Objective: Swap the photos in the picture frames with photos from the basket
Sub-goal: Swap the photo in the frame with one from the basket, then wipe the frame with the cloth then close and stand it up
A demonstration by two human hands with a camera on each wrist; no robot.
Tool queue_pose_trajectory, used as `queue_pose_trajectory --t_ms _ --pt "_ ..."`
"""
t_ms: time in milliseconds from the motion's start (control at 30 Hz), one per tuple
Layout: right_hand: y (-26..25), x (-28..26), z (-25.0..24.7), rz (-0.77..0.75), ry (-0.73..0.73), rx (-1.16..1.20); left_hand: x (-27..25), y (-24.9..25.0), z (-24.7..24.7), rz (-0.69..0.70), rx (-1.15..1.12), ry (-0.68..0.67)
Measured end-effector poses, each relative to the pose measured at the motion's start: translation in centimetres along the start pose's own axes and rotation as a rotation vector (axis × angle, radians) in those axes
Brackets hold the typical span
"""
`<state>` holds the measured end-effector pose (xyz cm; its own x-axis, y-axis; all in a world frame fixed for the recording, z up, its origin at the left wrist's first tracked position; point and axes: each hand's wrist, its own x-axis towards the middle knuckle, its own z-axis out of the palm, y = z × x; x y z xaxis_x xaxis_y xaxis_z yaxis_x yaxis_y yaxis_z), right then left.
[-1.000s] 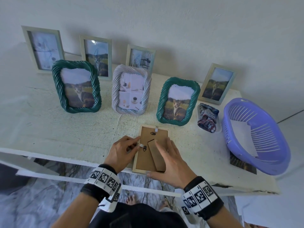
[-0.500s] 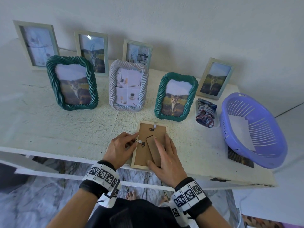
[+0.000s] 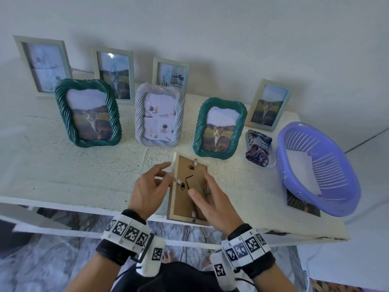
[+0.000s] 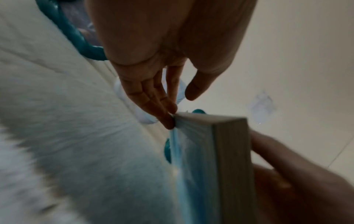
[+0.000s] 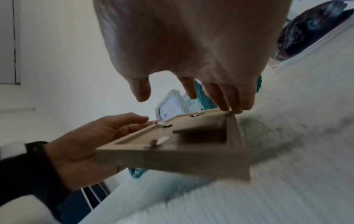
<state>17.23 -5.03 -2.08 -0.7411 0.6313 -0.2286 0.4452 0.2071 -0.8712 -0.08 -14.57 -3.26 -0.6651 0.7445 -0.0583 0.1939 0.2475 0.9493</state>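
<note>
Between the hands, at the near edge of the white bench (image 3: 63, 178), a pale wooden picture frame (image 3: 181, 199) sits tilted, brown backing up. The left hand (image 3: 148, 189) touches its left edge with straight fingertips (image 4: 169, 123); the right hand (image 3: 212, 204) holds the right side, fingers extended over it. Right of the right hand, a purple plastic basket (image 3: 336, 186) holds a white photo (image 3: 301, 168). Beyond the hands stand a green twisted frame (image 3: 219, 128) and a white twisted frame (image 3: 160, 114).
</note>
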Motion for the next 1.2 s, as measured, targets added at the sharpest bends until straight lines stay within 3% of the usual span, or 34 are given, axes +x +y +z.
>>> queue_pose_trajectory --t_ms 67,167,233,300,500,667,800,900,1067,1200 --pt "-1.2 -0.3 -1.1 0.010 0.010 0.135 -0.3 2.6 0.4 0.012 -0.186 0.006" --pt "-2.4 -1.2 -3.6 0.014 0.101 0.276 -0.6 5.8 1.7 -0.004 -0.471 -0.222" --pt "-2.2 -1.7 -5.3 0.057 0.187 0.327 0.0 6.0 2.6 0.006 -0.451 -0.264" --pt "-1.3 -2.1 -6.6 0.121 0.254 0.349 1.2 4.7 3.3 -0.008 -0.328 -0.193" --pt "1.8 -2.2 -8.2 0.260 0.315 0.454 2.1 0.4 4.8 -0.140 -0.070 -0.238" --pt "2.4 -1.6 -7.1 0.263 0.279 0.683 0.6 0.7 6.0 -0.270 -0.355 -0.325" --pt "1.4 -0.8 -6.5 0.256 0.213 0.783 0.2 1.1 5.8 -0.187 -0.544 -0.226" --pt "1.2 0.6 -7.7 0.184 0.249 0.414 0.5 0.5 5.4 -0.137 -0.508 -0.169" --pt "1.9 6.4 -12.4 -0.035 0.597 -0.460 1.1 0.1 4.3 -0.102 -0.474 -0.109" --pt "1.6 11.1 -14.6 0.185 0.490 -0.830 1.4 -0.3 3.7 -0.085 -0.447 -0.070"
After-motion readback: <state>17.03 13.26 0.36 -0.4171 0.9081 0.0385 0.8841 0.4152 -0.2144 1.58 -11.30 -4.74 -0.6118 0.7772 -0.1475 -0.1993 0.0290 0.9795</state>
